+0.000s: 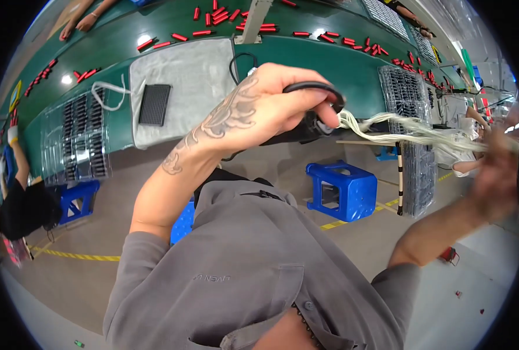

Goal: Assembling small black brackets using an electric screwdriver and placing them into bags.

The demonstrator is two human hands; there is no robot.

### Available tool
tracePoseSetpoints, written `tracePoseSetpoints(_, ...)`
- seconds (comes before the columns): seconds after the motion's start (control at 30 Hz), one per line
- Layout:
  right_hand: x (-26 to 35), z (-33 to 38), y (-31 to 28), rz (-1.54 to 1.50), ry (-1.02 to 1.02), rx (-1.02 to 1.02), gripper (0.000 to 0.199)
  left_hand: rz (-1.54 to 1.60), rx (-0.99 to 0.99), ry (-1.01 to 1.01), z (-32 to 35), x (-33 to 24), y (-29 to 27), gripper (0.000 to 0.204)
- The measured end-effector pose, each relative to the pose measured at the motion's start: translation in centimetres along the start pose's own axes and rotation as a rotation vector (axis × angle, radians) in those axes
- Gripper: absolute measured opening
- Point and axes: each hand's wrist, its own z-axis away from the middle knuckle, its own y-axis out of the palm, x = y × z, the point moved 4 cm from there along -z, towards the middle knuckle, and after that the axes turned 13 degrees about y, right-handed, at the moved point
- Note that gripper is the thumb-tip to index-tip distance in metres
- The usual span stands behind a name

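Note:
My left hand (288,96), a tattoo running up its forearm, is raised in front of my chest over the bench's near edge. Its fingers are closed around a black loop (317,86) that curves over the index finger; whether this is a tool's handle I cannot tell. From beside those fingertips a bundle of thin white cords (399,129) stretches through the air to the right. At its far end my right hand (499,169), smeared by motion, appears closed on the cords. A dark object (315,127) below the left fingers is partly hidden.
A grey cloth (186,64) with a black ribbed pad (154,105) lies on the green bench (359,76). Clear trays of black parts (84,137) flank it. Several red cylinders (218,16) are scattered behind. A blue stool (344,189) stands below; co-workers' hands (87,22) appear far left.

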Motion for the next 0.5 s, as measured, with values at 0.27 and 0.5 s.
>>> tracePoseSetpoints(0.27,-18.0,11.5,4.0,0.366,0.337,-0.608,0.078,-0.034,0.050,0.270,1.1,3.9,10.3,0.025)
tracePoseSetpoints(0.5,-25.5,16.7,0.9,0.483,0.233,-0.721,0.033,-0.176,0.061,0.178,3.5,9.8,14.9,0.029)
